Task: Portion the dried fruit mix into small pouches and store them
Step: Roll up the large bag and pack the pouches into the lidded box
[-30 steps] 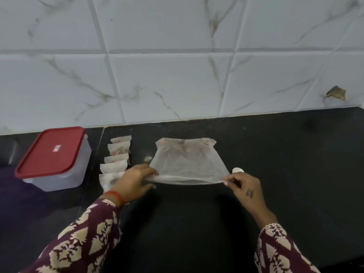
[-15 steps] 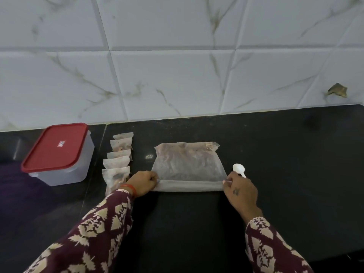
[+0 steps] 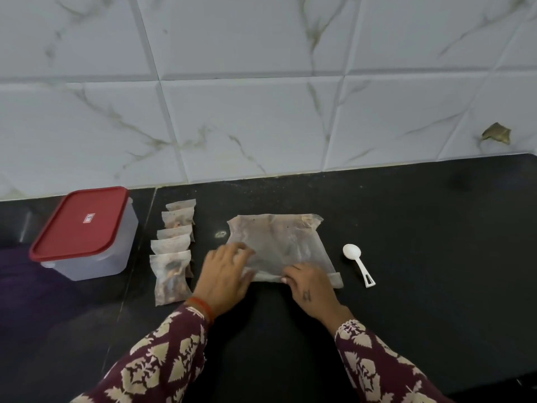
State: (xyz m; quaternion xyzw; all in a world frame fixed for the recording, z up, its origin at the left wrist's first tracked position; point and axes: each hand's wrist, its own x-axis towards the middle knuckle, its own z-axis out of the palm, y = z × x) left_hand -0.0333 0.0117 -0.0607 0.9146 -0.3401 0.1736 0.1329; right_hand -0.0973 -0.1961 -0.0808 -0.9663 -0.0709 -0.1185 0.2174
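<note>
While your left hand (image 3: 225, 276) lies flat and open on the large bag (image 3: 279, 245), your right hand (image 3: 309, 287) pinches its folded near edge against the surface (image 3: 436, 257).

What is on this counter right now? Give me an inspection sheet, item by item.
Surface: black stone countertop, dark and bare apart from the items below.
Job's things: large translucent bag lying flat, near edge folded over; row of filled small pouches, overlapping, left of the bag; red-lidded plastic container, lid on, far left; white plastic spoon, right of the bag, bowl empty.
Clutter: small pale speck on the counter between pouches and bag.
Grippers: left hand flat on the bag's left corner; right hand, fingers pressing the fold.
Cables: nothing seen.
Surroundings: marbled white wall tiles; one chipped spot at right.
</note>
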